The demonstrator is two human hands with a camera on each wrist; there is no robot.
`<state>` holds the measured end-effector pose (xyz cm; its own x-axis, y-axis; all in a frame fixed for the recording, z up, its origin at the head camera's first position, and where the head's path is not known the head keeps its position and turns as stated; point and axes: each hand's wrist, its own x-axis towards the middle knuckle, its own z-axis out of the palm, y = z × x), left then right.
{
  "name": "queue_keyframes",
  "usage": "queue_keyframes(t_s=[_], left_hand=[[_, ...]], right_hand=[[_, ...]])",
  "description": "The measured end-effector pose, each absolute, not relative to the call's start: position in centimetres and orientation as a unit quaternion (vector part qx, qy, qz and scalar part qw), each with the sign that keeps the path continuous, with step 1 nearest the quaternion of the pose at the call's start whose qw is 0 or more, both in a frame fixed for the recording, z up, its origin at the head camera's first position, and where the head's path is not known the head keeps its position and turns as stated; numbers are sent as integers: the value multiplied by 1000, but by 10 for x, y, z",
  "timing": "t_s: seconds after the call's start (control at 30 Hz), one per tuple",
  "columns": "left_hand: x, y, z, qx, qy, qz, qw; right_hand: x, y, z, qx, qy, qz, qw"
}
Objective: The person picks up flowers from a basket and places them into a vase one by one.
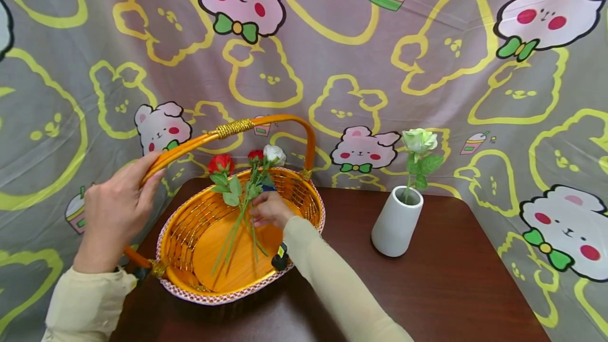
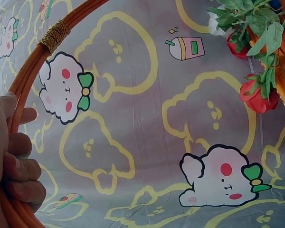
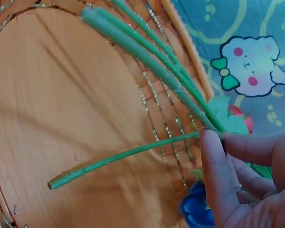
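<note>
My left hand (image 1: 112,210) grips the arched orange handle (image 1: 280,119) of a woven basket (image 1: 166,257), its fingers curled round the cane in the left wrist view. Inside the basket, my right hand (image 1: 272,210) pinches the green stems (image 3: 147,59) of artificial roses between thumb and fingers. A red rose (image 1: 220,163), a second red one (image 1: 255,155) and a white rose (image 1: 274,155) lean toward the far rim. A blue rose (image 3: 198,206) lies below the fingers in the right wrist view. One stem (image 3: 118,159) splays apart from the others.
A white vase (image 1: 396,226) holding a pale green-white rose (image 1: 420,142) stands to the right on the dark wooden table (image 1: 446,268). Patterned cloth (image 1: 342,57) hangs behind and along both sides.
</note>
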<state>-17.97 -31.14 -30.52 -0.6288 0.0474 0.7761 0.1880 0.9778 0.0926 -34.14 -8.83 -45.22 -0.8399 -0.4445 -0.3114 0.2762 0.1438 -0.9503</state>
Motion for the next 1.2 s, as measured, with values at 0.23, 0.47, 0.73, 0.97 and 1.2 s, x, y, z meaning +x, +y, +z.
queue_keyframes(t_s=[0.23, 0.47, 0.73, 0.97, 1.2], left_hand=[[-180, -313, -305, -65, -897, -84, 429], [-180, -314, -305, -54, -901, -88, 422], [-182, -315, -304, -53, -900, -85, 423], [-183, -312, -305, -52, -903, -91, 417], [-184, -313, -305, -61, -899, -88, 425]], right_hand=[[-342, -79, -437, -75, 688, -663, 284], [-340, -70, -426, -95, 687, -653, 304], [-340, -65, -431, -100, 727, -607, 304], [-334, -60, -436, -78, 763, -580, 275], [-317, -69, -431, -99, 724, -609, 308]])
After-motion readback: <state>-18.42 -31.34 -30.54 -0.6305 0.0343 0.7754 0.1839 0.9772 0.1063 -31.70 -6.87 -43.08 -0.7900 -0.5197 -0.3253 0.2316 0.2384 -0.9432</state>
